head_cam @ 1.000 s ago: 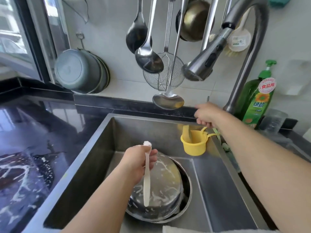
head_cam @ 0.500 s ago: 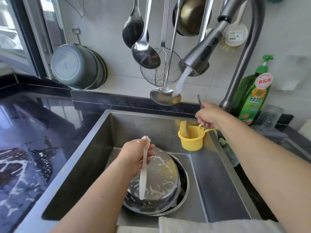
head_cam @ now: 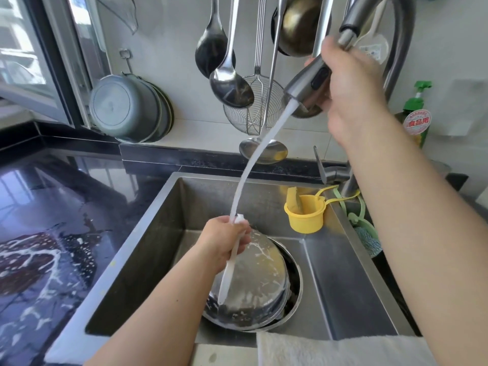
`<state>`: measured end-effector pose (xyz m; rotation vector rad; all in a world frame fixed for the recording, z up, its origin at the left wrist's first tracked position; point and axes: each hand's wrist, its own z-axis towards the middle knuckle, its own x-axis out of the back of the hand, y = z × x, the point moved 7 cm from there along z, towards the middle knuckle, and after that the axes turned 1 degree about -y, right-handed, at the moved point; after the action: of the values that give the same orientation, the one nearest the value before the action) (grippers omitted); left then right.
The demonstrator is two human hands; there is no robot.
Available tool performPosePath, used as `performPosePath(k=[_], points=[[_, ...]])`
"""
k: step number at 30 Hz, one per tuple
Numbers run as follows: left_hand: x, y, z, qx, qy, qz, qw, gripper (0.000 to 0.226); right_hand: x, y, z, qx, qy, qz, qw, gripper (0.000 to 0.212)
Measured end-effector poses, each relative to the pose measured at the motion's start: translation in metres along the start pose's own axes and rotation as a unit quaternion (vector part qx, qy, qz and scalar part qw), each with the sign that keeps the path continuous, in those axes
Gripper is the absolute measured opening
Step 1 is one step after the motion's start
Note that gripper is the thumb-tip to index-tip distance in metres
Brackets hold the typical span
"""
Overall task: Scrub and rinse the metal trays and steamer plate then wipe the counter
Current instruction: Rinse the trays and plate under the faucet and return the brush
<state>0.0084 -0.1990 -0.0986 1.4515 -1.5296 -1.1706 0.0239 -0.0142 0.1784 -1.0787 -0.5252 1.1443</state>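
Two soapy metal trays stacked upside down toward the sink's front left, left hand fingers curled round a white brush above them, right hand gripping the faucet spray head, water stream landing on the brush, foam-streaked counter to the left.

We've 1 view only, head cam: looks fwd & down from close above the sink, facing the tiled wall w/ hanging utensils; counter at left.
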Motion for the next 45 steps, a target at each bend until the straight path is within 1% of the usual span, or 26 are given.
performPosePath(k=[3, 6, 8, 10, 12, 14, 16, 18, 19, 21, 22, 23, 24, 25, 27, 30, 32, 34, 36, 37, 40, 42, 43, 45], points=[[0.000, 0.000, 0.005, -0.014, 0.018, 0.044, 0.999, 0.018, 0.005, 0.014, -0.010, -0.002, 0.008, -0.082, 0.997, 0.007], [-0.002, -0.001, 0.009, -0.040, 0.015, 0.122, 0.992, 0.027, 0.008, 0.047, -0.033, -0.027, -0.023, -0.131, 0.991, 0.008], [-0.001, -0.001, 0.010, -0.053, 0.022, 0.180, 0.982, 0.032, 0.001, 0.069, -0.050, -0.056, -0.044, -0.146, 0.987, 0.013], [-0.003, 0.000, 0.010, -0.062, 0.025, 0.227, 0.972, 0.039, -0.010, 0.087, -0.062, -0.091, -0.066, -0.150, 0.982, 0.011], [-0.004, 0.000, 0.009, -0.051, 0.034, 0.283, 0.957, 0.052, -0.021, 0.096, -0.067, -0.113, -0.094, -0.152, 0.977, 0.011], [-0.002, 0.001, 0.008, -0.039, 0.046, 0.326, 0.943, 0.061, -0.025, 0.096, -0.067, -0.118, -0.111, -0.152, 0.975, 0.015], [0.000, 0.002, 0.008, -0.031, 0.055, 0.302, 0.951, 0.056, -0.023, 0.097, -0.065, -0.129, -0.120, -0.146, 0.973, 0.019], [-0.001, 0.002, 0.010, -0.037, 0.041, 0.249, 0.967, 0.041, -0.018, 0.100, -0.063, -0.123, -0.116, -0.161, 0.972, 0.017], [-0.003, 0.001, 0.010, -0.042, 0.022, 0.205, 0.978, 0.033, -0.015, 0.101, -0.061, -0.112, -0.110, -0.177, 0.972, 0.015], [-0.009, -0.002, 0.008, -0.026, -0.026, 0.077, 0.996, 0.020, -0.011, 0.105, -0.058, -0.104, -0.104, -0.199, 0.969, 0.015], [-0.012, -0.003, 0.007, -0.014, -0.057, 0.030, 0.998, 0.013, -0.009, 0.107, -0.056, -0.106, -0.104, -0.205, 0.967, 0.016], [-0.015, -0.003, 0.005, -0.007, -0.086, 0.004, 0.996, 0.011, -0.008, 0.109, -0.054, -0.105, -0.103, -0.216, 0.965, 0.019], [-0.018, -0.005, 0.005, -0.001, -0.113, -0.011, 0.994, 0.014, -0.005, 0.111, -0.052, -0.099, -0.099, -0.231, 0.963, 0.023], [-0.020, -0.005, 0.003, 0.000, -0.134, -0.018, 0.991, 0.018, -0.002, 0.112, -0.049, -0.092, -0.093, -0.247, 0.960, 0.027], [-0.022, -0.002, 0.002, -0.010, -0.149, -0.027, 0.988, 0.023, 0.003, 0.113, -0.046, -0.087, -0.093, -0.259, 0.957, 0.028], [-0.020, 0.005, 0.002, -0.033, -0.117, -0.056, 0.991, 0.025, 0.003, 0.116, -0.044, -0.102, -0.113, -0.230, 0.961, 0.024], [-0.021, 0.007, 0.000, -0.060, -0.093, -0.025, 0.993, 0.019, -0.001, 0.115, -0.046, -0.097, -0.117, -0.218, 0.964, 0.021], [-0.023, 0.008, -0.002, -0.070, -0.061, 0.038, 0.995, 0.019, -0.006, 0.116, -0.048, -0.085, -0.112, -0.216, 0.966, 0.018], [-0.024, 0.008, -0.007, -0.058, -0.019, 0.090, 0.994, 0.017, -0.008, 0.117, -0.049, -0.083, -0.109, -0.216, 0.967, 0.018], [-0.024, 0.008, -0.008, -0.042, -0.005, 0.101, 0.994, 0.020, -0.008, 0.117, -0.049, -0.084, -0.111, -0.216, 0.966, 0.019], [-0.017, 0.003, -0.011, 0.009, 0.016, 0.086, 0.996, 0.042, -0.007, 0.116, -0.049, -0.086, -0.119, -0.215, 0.966, 0.019], [-0.015, 0.000, -0.007, 0.012, -0.005, 0.035, 0.999, 0.051, -0.005, 0.116, -0.049, -0.085, -0.120, -0.217, 0.965, 0.022], [-0.017, 0.000, -0.004, 0.008, -0.029, -0.007, 1.000, 0.048, -0.004, 0.116, -0.049, -0.085, -0.121, -0.219, 0.964, 0.024], [-0.023, 0.001, -0.002, -0.002, -0.087, -0.071, 0.994, 0.034, -0.003, 0.116, -0.047, -0.087, -0.127, -0.222, 0.963, 0.026]])
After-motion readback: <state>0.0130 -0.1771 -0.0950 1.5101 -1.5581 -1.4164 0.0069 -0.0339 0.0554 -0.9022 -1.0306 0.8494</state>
